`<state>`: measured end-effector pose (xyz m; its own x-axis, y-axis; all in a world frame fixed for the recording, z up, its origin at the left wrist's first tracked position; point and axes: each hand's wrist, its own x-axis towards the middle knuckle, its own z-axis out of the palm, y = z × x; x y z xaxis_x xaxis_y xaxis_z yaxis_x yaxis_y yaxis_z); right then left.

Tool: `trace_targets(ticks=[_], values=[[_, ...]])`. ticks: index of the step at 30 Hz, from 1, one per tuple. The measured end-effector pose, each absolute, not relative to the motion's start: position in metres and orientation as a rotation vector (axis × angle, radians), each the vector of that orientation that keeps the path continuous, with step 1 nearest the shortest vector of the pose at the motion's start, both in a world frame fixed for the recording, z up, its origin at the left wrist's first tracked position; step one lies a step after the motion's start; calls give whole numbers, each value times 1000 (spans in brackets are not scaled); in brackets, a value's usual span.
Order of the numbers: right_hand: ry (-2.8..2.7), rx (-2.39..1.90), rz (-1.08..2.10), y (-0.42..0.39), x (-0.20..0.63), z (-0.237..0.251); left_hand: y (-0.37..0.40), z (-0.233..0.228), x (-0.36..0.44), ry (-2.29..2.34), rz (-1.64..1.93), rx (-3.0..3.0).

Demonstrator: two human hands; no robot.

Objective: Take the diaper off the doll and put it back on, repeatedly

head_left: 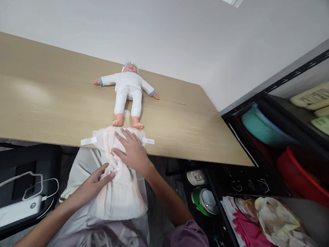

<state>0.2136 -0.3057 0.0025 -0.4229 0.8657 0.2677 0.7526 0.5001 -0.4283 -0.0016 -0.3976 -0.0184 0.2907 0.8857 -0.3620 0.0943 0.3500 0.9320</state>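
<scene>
**Two hands spread a diaper at the surface edge, doll lying beyond**

A white diaper lay half on the near edge of the wooden surface and half hanging down toward the person's lap, its two white tabs sticking out to either side on the wood. The right hand pressed flat on the diaper's upper part, fingers released and spread, reaching toward the top edge. The left hand lay lower on the left side of the diaper, its fingers lightly curled, with the thumb and fingertips bunching a fold of the material.

Just beyond the diaper, a baby doll in a white suit and cap lay on its back, arms out, bare feet pointing at the diaper's top edge and nearly touching it.

A white power bank with a cable sat on a black stand at the left. A dark shelf rack stood at the right, holding basins and bottles.
</scene>
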Motion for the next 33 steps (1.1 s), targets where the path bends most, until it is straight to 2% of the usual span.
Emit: trace_targets(ticks=[5,9,13,15,19,22,25,33], values=[[-2337,-1407,266,-305,216,-12,-368,13,-46,1249,555,1560],[-2346,-1415,223,-306,215,-12,-306,38,-61,1339,801,1894],[-2358,-1408,219,-303,216,-12,-218,50,-40,1294,978,2496],[-2366,-1411,224,-302,216,-12,-175,51,-25,1131,857,2791],[-2383,-1425,238,-301,217,-11,-116,52,3,655,369,3190],[-2391,-1422,249,-301,218,-11,-98,52,25,418,162,3244],[-2395,-1410,253,-300,220,-13,-87,53,45,298,126,3233],[-2462,-1365,328,-280,229,-7,-57,81,65,76,455,2977]])
